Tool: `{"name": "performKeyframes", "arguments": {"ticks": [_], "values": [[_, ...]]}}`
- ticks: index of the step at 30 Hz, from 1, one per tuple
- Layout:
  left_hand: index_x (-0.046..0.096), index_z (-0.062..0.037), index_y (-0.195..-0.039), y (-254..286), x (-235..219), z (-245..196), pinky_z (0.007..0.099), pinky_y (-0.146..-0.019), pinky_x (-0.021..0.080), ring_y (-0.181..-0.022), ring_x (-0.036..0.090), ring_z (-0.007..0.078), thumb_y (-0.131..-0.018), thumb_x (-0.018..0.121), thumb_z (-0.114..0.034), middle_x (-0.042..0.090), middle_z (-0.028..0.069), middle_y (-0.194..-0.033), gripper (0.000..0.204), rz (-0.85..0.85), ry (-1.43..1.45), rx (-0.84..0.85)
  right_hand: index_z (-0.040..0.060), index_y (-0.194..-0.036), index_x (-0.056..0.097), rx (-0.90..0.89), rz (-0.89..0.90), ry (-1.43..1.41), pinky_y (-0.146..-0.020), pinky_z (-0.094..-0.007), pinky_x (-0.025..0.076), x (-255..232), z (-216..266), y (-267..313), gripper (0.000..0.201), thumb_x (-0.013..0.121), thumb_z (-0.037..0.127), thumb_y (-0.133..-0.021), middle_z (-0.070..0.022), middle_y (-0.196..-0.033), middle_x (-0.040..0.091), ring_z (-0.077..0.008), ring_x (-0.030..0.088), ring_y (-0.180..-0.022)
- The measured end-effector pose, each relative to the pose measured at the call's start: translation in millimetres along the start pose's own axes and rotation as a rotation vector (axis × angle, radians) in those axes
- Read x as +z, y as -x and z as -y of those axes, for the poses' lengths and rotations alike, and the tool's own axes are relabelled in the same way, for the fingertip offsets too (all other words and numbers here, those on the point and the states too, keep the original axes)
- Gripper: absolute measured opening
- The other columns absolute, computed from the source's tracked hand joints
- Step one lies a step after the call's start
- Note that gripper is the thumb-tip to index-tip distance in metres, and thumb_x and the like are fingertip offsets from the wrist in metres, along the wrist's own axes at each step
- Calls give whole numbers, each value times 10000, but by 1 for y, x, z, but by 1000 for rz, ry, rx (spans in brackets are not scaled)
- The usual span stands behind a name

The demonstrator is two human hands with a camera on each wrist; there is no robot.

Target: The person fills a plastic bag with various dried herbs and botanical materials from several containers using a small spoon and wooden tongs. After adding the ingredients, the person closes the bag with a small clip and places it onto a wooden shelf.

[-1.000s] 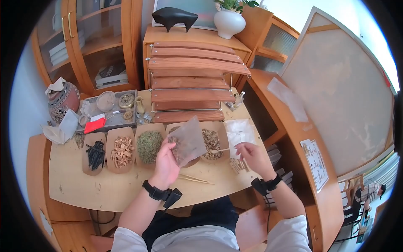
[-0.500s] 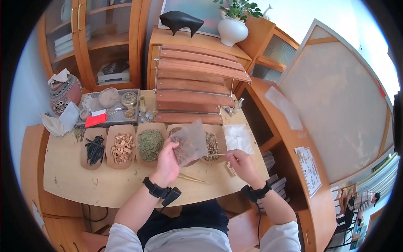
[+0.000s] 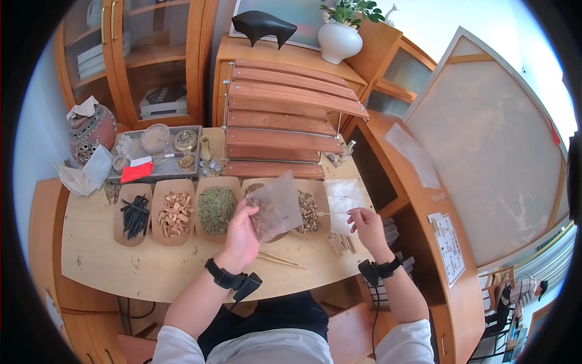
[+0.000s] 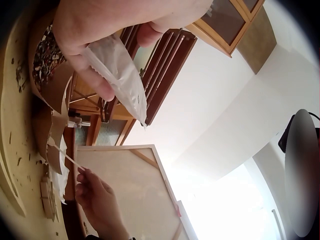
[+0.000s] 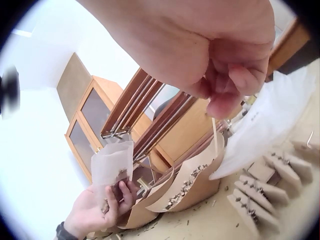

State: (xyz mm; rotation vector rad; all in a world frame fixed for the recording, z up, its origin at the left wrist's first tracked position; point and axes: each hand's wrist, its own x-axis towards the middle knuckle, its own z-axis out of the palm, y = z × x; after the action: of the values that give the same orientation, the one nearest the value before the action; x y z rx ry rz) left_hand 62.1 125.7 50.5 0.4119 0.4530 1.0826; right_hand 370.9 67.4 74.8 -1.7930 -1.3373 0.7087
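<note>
Pale table (image 3: pixel 151 273); brown trays (image 3: pixel 322 197) atop

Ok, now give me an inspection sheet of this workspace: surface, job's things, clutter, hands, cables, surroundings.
Surface: pale wooden table, dark crumbs scattered on it.
Job's things: translucent rectangular pouch with brown bits inside; slim pale stick; open brown paper trays holding black strips, pale wood chips and green dried herb, among others.
Clutter: flat red packet at a grey rectangular tray.
Hands: left hand holds the pouch; right hand pinches the stick.
Cables: thin black cable hanging from the right wrist; another below the table.
Surroundings: reddish slatted wooden rack behind the trays; large pale canvas and seated person to the right.
</note>
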Motion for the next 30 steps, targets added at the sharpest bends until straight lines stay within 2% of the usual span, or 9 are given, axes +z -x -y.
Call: {"name": "performKeyframes", "arguments": {"ticks": [2, 5, 11, 13, 16, 19, 25, 28, 30], "values": [[437, -95, -1415, -1, -1, 0, 456, -1094, 451, -1294, 539, 242, -932, 456, -173, 550, 72, -1381, 490, -2, -7, 3, -56, -1077, 683, 43, 55, -27, -531, -235, 448, 7, 1, -1, 284, 512, 165, -1026, -55, -798, 670, -91, 610, -607], [432, -97, -1422, -2, -5, 2, 459, -1094, 449, -1299, 535, 243, -930, 456, -179, 545, 71, -1390, 499, 0, -13, 1, -37, -1025, 685, 239, 108, -219, -509, -230, 427, 20, 2, -7, 259, 515, 158, -1021, -48, -764, 649, -95, 592, -587], [425, -96, -1428, 0, 3, -2, 461, -1104, 438, -1313, 524, 246, -924, 453, -189, 535, 73, -1406, 513, -11, -29, -10, 21, -854, 633, 373, 234, -395, -487, -234, 410, 25, -5, -17, 255, 533, 182, -1025, -35, -740, 616, -90, 532, -550], [422, -96, -1430, 1, 3, -2, 460, -1110, 432, -1317, 520, 246, -924, 452, -191, 531, 74, -1412, 516, -11, -30, -8, 25, -851, 628, 393, 255, -437, -488, -234, 412, 25, -9, -19, 260, 535, 192, -1028, -33, -727, 611, -89, 533, -559], [458, -103, -1385, -3, -1, -1, 496, -1029, 510, -1265, 555, 250, -934, 448, -142, 554, 74, -1349, 452, 0, 7, 7, 31, -857, 628, 434, 260, -506, -493, -234, 415, 26, -9, -19, 256, 537, 196, -1031, -23, -711, 601, -89, 538, -573], [422, -88, -1436, 0, 3, -2, 459, -1120, 420, -1325, 513, 248, -926, 454, -189, 528, 79, -1414, 521, 10, -40, -18, 34, -876, 629, 459, 271, -565, -499, -235, 419, 24, -10, -21, 242, 535, 192, -1033, -14, -729, 601, -89, 546, -586], [424, -75, -1435, 0, 5, 1, 445, -1123, 415, -1323, 512, 251, -928, 458, -182, 527, 83, -1415, 519, -7, -46, -16, 26, -973, 639, 447, 263, -672, -529, -228, 423, 15, -9, -22, 202, 527, 181, -1039, -3, -823, 614, -84, 557, -640], [420, -99, -1422, -3, 1, 3, 477, -1075, 473, -1296, 531, 254, -933, 445, -141, 532, 85, -1385, 491, 2, -21, -20, 22, -1009, 641, 411, 261, -676, -540, -219, 413, 3, 2, -22, 197, 528, 180, -1039, 0, -849, 615, -79, 555, -659], [420, -98, -1421, -2, 0, 3, 477, -1080, 467, -1299, 528, 255, -932, 450, -147, 530, 85, -1388, 492, -2, -39, -17, 18, -1018, 641, 372, 265, -678, -540, -215, 404, -6, 14, -21, 199, 528, 181, -1039, 1, -856, 613, -76, 552, -665]]}}
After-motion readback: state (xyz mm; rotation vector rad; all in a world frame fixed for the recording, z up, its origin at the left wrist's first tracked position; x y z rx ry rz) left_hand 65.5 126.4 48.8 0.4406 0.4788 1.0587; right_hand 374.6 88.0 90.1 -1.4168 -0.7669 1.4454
